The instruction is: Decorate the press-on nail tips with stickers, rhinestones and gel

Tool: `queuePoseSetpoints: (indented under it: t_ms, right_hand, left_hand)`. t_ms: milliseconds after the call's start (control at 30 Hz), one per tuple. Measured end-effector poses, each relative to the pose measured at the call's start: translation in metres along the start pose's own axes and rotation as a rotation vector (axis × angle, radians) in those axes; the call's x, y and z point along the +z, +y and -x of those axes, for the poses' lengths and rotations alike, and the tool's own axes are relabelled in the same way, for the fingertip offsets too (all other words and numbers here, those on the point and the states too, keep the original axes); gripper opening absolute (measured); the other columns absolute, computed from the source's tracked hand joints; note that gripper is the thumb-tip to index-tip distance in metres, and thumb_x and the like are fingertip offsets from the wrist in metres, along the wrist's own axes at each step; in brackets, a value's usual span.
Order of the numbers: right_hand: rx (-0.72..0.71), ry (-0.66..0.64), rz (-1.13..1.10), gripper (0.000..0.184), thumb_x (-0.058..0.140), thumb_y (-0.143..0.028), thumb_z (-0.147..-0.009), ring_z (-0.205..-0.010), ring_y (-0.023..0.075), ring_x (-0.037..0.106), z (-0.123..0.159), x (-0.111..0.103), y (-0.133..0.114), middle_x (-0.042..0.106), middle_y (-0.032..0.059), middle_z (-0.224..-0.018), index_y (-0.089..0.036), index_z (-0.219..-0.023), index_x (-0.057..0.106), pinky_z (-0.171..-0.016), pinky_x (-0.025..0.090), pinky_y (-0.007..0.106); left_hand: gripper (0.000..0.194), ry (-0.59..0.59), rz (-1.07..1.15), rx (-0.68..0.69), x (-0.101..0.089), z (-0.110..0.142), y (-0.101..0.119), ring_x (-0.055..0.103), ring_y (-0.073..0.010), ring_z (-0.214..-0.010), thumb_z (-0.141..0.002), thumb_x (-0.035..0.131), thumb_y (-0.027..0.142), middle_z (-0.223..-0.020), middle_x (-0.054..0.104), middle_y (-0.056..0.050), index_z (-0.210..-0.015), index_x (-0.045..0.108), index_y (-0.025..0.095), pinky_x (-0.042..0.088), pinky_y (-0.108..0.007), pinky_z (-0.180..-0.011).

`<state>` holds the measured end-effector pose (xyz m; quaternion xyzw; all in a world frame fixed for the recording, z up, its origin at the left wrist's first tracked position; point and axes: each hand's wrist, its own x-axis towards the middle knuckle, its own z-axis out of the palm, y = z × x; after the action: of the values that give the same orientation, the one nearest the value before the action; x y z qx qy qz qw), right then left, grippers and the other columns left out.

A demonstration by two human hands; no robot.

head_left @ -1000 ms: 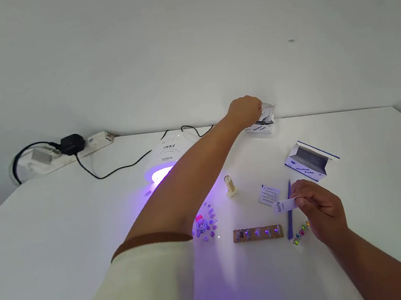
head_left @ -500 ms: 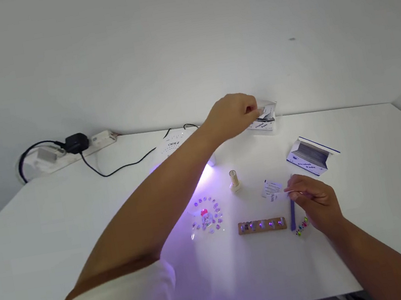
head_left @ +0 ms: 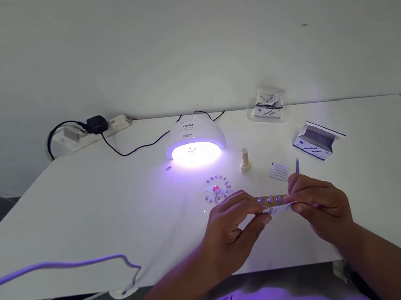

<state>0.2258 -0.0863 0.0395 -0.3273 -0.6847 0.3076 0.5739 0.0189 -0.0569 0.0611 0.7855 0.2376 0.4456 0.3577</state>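
Observation:
A small white alcohol pad packet [head_left: 278, 208] is stretched between my two hands. My left hand [head_left: 235, 228] pinches its left end between thumb and fingers. At the other end, my right hand [head_left: 321, 204] grips it with fingers closed. Just behind the packet lies a brown strip [head_left: 275, 199] bearing shiny decorated nail tips, partly hidden by my hands. A round clear palette [head_left: 217, 189] with a ring of small gems and a red-topped figure lies beyond my left hand. Blue tweezers [head_left: 297, 165] stick out past my right fingers.
A lit nail lamp [head_left: 193, 133] glows at the back. Near it stands a small bottle [head_left: 245, 160]. An opened packet [head_left: 278, 171], an alcohol pads box [head_left: 316, 141] and a tray of packets [head_left: 268, 105] lie right. A cable [head_left: 69, 264] crosses the left front edge.
My left hand has come back from the packet tray at the rear and now holds the packet together with my right hand, in front of the brown strip. The view has shifted.

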Motion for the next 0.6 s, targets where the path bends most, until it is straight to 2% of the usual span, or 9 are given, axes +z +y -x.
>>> queuePoseSetpoints:
  t_ms: [100,233,333,467,600]
  right_hand:
    - [-0.041,0.005,0.062,0.036,0.06,-0.004,-0.083,-0.069,0.0158,0.053,0.002,0.002,-0.004,0.061,0.002,-0.072,-0.027,-0.107,0.072,-0.062,0.044,0.035]
    - [-0.097,-0.048,0.153,0.033,0.061,-0.004,-0.082,-0.07,0.0157,0.053,0.001,0.003,-0.008,0.063,0.0021,-0.07,-0.024,-0.106,0.072,-0.064,0.045,0.035]
    - [-0.121,-0.055,0.195,0.031,0.062,-0.005,-0.081,-0.068,0.015,0.054,-0.001,0.006,-0.01,0.065,0.0016,-0.07,-0.023,-0.104,0.072,-0.066,0.047,0.036]
    - [-0.112,0.0,0.223,0.033,0.062,-0.004,-0.08,-0.066,0.0148,0.054,-0.001,0.009,-0.008,0.063,0.0008,-0.068,-0.024,-0.105,0.072,-0.063,0.045,0.035]
    - [-0.127,0.002,0.252,0.039,0.062,-0.004,-0.08,-0.068,0.016,0.053,0.001,0.01,-0.006,0.064,0.0011,-0.069,-0.026,-0.111,0.07,-0.063,0.045,0.036]
  left_hand:
    - [0.01,0.09,0.017,0.076,0.004,0.004,-0.003,0.057,-0.0127,-0.065,-0.085,0.064,0.008,-0.071,0.064,-0.003,-0.091,0.066,0.016,0.05,-0.027,-0.06]
    - [0.011,0.083,-0.015,0.128,0.002,0.006,-0.003,0.06,-0.0139,-0.068,-0.086,0.063,0.009,-0.075,0.066,-0.005,-0.093,0.068,0.016,0.052,-0.029,-0.062]
    - [0.011,0.083,-0.037,0.123,0.001,0.008,0.0,0.061,-0.0137,-0.067,-0.085,0.063,0.009,-0.075,0.066,-0.004,-0.091,0.068,0.016,0.053,-0.028,-0.061]
    - [0.011,0.16,-0.089,0.116,0.003,0.011,0.0,0.063,-0.0146,-0.068,-0.081,0.065,0.007,-0.074,0.065,-0.004,-0.085,0.066,0.016,0.055,-0.028,-0.061]
    - [0.009,0.168,-0.128,0.091,0.004,0.012,0.0,0.063,-0.0118,-0.063,-0.084,0.063,0.009,-0.075,0.066,-0.004,-0.086,0.067,0.016,0.053,-0.024,-0.056]
